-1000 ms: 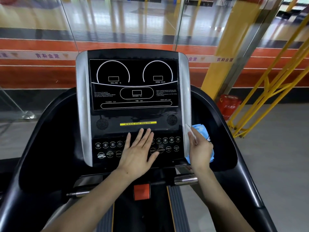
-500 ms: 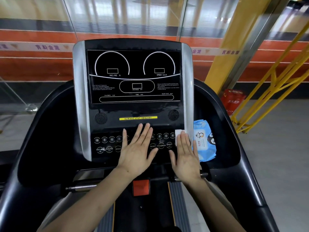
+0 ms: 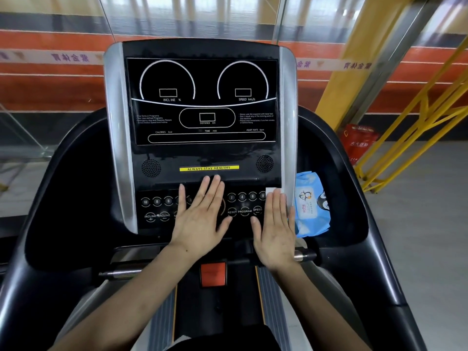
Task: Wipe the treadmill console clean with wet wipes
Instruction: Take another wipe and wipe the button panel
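I saw the left hand flat on the console buttons, fingers straight. The right hand pressed a wipe under flat fingertips; wipe pack just right of it.

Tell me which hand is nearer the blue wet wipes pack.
Right. The right hand lies flat on the console's right edge, right beside the wet wipes pack; the left hand rests mid-console, farther away.

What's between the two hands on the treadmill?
In the head view, the RESET, PROGRAM and SPEED buttons sit between the left hand and right hand.
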{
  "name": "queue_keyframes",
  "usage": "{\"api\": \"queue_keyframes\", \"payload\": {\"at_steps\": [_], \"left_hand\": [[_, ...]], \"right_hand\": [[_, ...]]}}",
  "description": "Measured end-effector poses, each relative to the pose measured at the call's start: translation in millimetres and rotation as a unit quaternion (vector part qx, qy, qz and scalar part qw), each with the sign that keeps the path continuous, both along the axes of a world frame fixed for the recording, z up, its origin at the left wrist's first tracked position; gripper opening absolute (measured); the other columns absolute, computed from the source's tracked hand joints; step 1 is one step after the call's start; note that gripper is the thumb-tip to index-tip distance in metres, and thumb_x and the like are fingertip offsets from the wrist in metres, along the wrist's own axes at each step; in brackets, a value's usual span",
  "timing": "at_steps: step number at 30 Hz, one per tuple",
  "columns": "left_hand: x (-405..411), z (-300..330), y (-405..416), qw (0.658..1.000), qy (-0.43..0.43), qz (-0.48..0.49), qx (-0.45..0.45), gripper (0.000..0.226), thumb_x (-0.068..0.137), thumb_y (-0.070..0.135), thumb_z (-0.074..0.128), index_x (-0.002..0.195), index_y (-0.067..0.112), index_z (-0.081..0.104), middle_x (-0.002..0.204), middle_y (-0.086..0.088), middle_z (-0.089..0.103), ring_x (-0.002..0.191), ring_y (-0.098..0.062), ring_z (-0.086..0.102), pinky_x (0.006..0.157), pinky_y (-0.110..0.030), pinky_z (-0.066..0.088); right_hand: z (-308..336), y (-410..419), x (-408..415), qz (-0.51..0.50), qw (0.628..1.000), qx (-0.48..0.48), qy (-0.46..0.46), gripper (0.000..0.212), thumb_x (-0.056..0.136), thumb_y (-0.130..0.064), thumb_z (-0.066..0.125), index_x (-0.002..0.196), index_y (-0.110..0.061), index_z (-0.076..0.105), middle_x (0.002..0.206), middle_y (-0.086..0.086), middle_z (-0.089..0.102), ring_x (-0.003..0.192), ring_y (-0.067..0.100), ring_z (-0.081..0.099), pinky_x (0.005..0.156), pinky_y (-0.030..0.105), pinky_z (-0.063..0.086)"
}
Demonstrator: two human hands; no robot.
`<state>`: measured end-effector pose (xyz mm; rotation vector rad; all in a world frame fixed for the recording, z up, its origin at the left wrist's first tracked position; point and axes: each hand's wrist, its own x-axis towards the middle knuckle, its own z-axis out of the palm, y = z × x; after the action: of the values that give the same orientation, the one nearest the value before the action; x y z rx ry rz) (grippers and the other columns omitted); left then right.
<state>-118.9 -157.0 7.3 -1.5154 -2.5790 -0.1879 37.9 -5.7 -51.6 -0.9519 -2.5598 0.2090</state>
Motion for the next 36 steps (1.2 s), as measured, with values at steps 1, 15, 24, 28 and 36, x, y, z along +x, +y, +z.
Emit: {"api": "queue_keyframes", "payload": {"at_steps": [1, 15, 24, 28, 36], "left_hand": [[0.2, -0.7, 0.1, 1.000, 0.002, 0.001, 0.000, 0.084, 0.103, 0.064, 0.026, 0.168, 0.016, 0.004, 0.177, 0.001, -0.004, 0.163, -0.019, -0.009, 0.128, -0.067, 0.000], [0.4, -7.9, 0.8, 1.000, 0.013, 0.007, 0.018, 0.085, 0.104, 0.056, 0.043, 0.169, 0.015, 0.007, 0.178, 0.000, -0.002, 0.164, -0.019, -0.006, 0.126, -0.073, 0.003], [-0.2, -11.8, 2.1, 0.999, 0.033, 0.018, 0.025, 0.081, 0.105, 0.055, 0.039, 0.169, 0.017, 0.008, 0.178, 0.001, -0.001, 0.164, -0.015, -0.005, 0.125, -0.074, 0.005], [1.5, -12.7, 3.4, 0.999, 0.030, 0.027, 0.029, 0.085, 0.103, 0.053, 0.047, 0.169, 0.017, 0.008, 0.178, 0.002, -0.002, 0.164, -0.015, -0.005, 0.125, -0.074, 0.004], [4.9, -13.4, 6.6, 0.998, 0.031, 0.039, 0.035, 0.086, 0.103, 0.052, 0.050, 0.169, 0.016, 0.008, 0.178, 0.001, -0.002, 0.164, -0.017, -0.005, 0.123, -0.077, 0.005]], "right_hand": [[1.1, -1.8, -3.8, 0.006, 1.000, -0.005, -0.002, 0.073, 0.110, -0.051, 0.024, 0.168, -0.009, 0.006, 0.177, 0.008, -0.001, 0.163, 0.020, -0.007, 0.133, 0.051, 0.004], [-4.2, -0.2, 13.5, 0.008, 1.000, -0.030, -0.002, 0.073, 0.110, -0.055, 0.019, 0.168, -0.012, 0.009, 0.177, 0.003, 0.002, 0.164, 0.017, -0.002, 0.133, 0.050, 0.005], [4.6, -4.9, -9.8, 0.064, 0.998, -0.012, -0.014, 0.071, 0.111, -0.045, 0.031, 0.168, -0.009, 0.007, 0.177, 0.008, -0.005, 0.163, 0.020, -0.007, 0.132, 0.047, -0.006], [3.6, 11.9, 5.9, 0.083, 0.996, 0.022, -0.030, 0.068, 0.111, -0.044, 0.030, 0.168, -0.013, 0.010, 0.177, 0.004, -0.001, 0.163, 0.017, -0.004, 0.132, 0.050, -0.001], [4.3, 27.4, 17.1, 0.098, 0.995, 0.013, -0.026, 0.068, 0.110, -0.043, 0.030, 0.168, -0.012, 0.011, 0.177, 0.007, 0.000, 0.164, 0.019, -0.003, 0.132, 0.054, 0.006]]}}
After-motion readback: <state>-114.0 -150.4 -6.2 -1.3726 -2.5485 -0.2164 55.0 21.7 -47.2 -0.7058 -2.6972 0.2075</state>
